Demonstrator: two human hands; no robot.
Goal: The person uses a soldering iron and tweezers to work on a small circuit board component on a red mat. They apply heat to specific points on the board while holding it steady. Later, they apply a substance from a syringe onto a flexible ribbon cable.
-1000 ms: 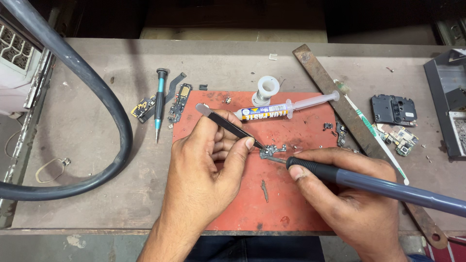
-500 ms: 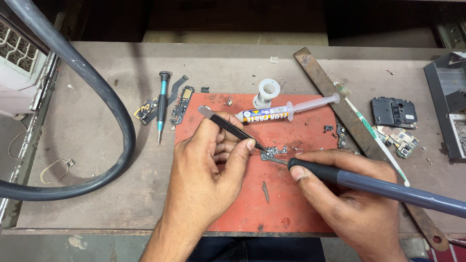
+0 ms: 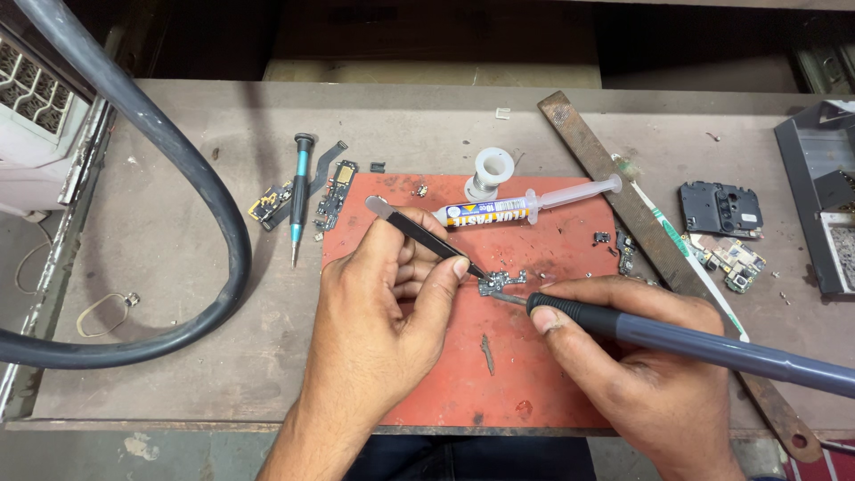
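A worn grey workbench was seen from above, with a thick dark hose curved across its left side. A red work mat was laid at the centre. On it, a small circuit board piece was pinned near the middle by black tweezers, pinched between thumb and fingers of the left hand. A soldering iron was gripped pen-fashion by the right hand, fingers closed round its handle, tip touching the piece. Compared with a second earlier, almost nothing was changed (only the view was shifted slightly); the soldering was judged mid-step. A flux syringe was left behind it.
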